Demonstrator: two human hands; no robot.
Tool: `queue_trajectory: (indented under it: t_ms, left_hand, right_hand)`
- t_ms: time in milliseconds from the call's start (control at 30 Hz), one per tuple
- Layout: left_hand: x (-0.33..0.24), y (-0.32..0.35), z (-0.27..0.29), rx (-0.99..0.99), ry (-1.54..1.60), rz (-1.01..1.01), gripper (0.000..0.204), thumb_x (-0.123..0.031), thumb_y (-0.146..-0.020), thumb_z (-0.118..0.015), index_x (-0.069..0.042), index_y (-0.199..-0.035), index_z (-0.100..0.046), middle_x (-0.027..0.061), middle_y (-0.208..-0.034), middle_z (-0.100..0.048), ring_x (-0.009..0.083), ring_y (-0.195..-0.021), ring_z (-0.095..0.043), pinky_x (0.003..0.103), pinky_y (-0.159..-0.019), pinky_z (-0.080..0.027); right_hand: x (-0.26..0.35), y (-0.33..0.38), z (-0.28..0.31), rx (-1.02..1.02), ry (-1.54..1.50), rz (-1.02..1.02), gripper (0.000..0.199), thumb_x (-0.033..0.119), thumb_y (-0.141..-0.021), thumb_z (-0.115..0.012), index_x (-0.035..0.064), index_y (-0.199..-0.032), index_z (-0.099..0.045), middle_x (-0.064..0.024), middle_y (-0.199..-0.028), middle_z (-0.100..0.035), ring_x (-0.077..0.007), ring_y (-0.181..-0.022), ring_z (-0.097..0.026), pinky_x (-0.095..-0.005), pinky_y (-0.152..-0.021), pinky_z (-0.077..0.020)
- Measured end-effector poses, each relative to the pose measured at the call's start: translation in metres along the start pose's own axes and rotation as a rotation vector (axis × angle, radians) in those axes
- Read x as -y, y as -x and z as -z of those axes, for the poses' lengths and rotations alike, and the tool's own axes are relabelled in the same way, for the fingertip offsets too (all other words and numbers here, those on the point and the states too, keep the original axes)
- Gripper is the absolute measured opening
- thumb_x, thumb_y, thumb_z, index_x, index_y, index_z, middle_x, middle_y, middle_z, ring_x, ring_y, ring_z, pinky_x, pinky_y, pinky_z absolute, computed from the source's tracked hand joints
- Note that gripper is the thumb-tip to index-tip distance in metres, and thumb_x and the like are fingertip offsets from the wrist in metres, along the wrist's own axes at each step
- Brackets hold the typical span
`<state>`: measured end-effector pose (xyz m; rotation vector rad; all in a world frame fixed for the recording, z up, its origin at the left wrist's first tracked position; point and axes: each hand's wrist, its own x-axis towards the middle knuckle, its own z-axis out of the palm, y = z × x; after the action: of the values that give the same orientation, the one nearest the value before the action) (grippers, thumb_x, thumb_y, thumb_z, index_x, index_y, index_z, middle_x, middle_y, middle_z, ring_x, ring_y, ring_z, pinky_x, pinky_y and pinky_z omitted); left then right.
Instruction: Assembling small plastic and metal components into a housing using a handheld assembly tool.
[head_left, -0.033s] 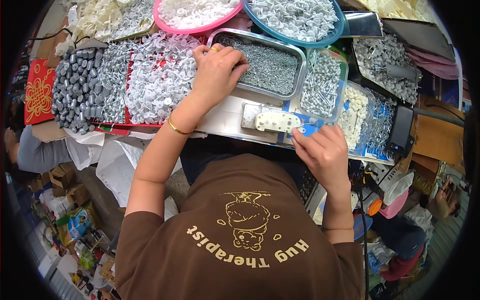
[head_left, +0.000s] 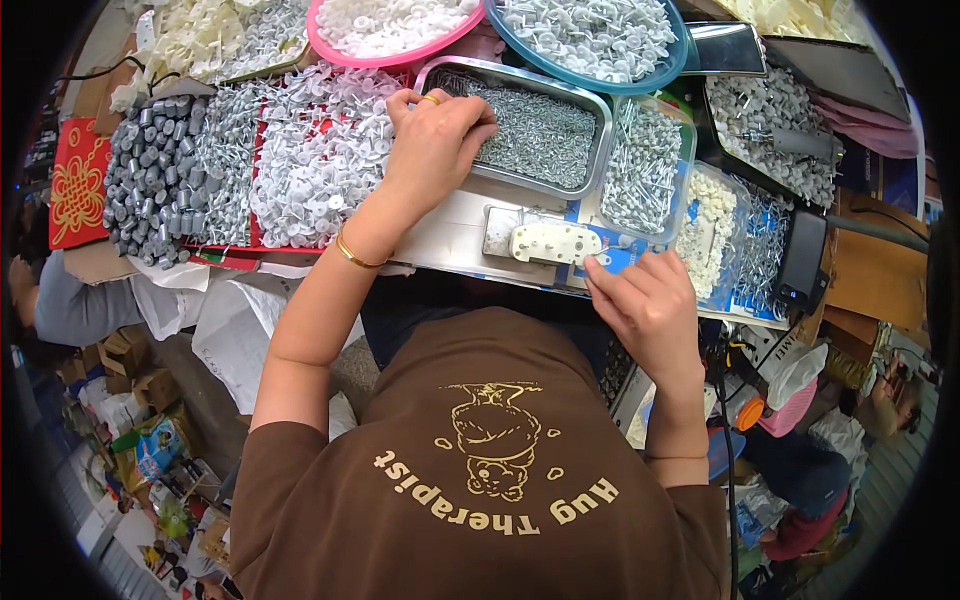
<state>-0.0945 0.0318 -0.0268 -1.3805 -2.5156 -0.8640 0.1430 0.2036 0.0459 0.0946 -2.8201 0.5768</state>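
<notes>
1. Head view, left hand: the left hand reaches forward over the near left corner of the rectangular metal tray of small grey screws. Its fingers are curled down into the screws, bunched narrow, with a gold ring on one finger and a thin gold bangle on the wrist. Whether it has any screws pinched I cannot tell.

2. Head view, right hand: the right hand lies at the near edge of the worktop, fingers loosely bent, fingertips touching the end of a blue flat card. Just beside them, to the left, lies a small cream plastic plate with holes, resting on a grey metal piece. The hand grips nothing that I can see.

3. Head view, left of the tray: a heap of white plastic washers lies on a red mat, then a pile of silver bolts, then a pile of grey metal sleeves further left.

4. Head view, far side: a pink round bowl of white discs and a blue round bowl of white-capped fasteners stand behind the tray.

5. Head view, right of the tray: a clear plastic tub of silver screws touches its side.

6. Head view, lower part: the person's brown printed shirt fills the foreground.
</notes>
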Motion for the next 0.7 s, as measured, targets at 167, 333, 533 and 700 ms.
queue_trajectory:
  t_ms: [167, 333, 533, 700]
  left_hand:
    - [0.008, 0.001, 0.000, -0.003, 0.096, 0.047, 0.005, -0.017, -0.086, -0.076, -0.016, -0.091, -0.075, -0.0044, -0.080, -0.072, 0.0131, -0.075, -0.062, 0.039, -0.092, -0.029]
    - [0.005, -0.003, -0.004, 0.025, 0.276, 0.198, 0.011, -0.016, -0.083, -0.078, -0.017, -0.095, -0.078, -0.0039, -0.086, -0.075, 0.0108, -0.074, -0.064, 0.037, -0.095, -0.029]
    - [0.001, 0.012, 0.003, -0.102, 0.126, 0.033, 0.005, -0.017, -0.085, -0.076, -0.017, -0.090, -0.075, -0.0024, -0.077, -0.072, 0.0149, -0.078, -0.066, 0.042, -0.096, -0.031]
    - [0.001, 0.008, -0.001, -0.081, 0.078, 0.014, 0.005, -0.014, -0.088, -0.072, -0.014, -0.093, -0.072, -0.0019, -0.085, -0.072, 0.0175, -0.083, -0.065, 0.045, -0.098, -0.031]
  right_hand:
    - [-0.007, -0.026, 0.013, -0.120, -0.009, -0.042, 0.010, 0.007, -0.078, -0.080, 0.0065, -0.083, -0.072, -0.0040, -0.070, -0.062, -0.0234, -0.066, -0.054, -0.0363, -0.064, -0.0408]
    - [-0.065, -0.079, -0.053, -0.170, -0.047, -0.054, 0.010, 0.012, -0.078, -0.080, 0.0076, -0.083, -0.072, -0.0050, -0.079, -0.060, -0.0270, -0.082, -0.055, -0.0377, -0.073, -0.0427]
    - [-0.067, -0.084, -0.070, -0.081, -0.098, -0.077, 0.010, 0.016, -0.080, -0.079, 0.0080, -0.082, -0.073, -0.0050, -0.083, -0.061, -0.0269, -0.088, -0.055, -0.0406, -0.083, -0.0413]
    - [-0.064, -0.085, -0.066, -0.141, -0.142, -0.112, 0.012, 0.016, -0.078, -0.080, 0.0068, -0.082, -0.074, -0.0051, -0.078, -0.061, -0.0257, -0.082, -0.055, -0.0370, -0.079, -0.0430]
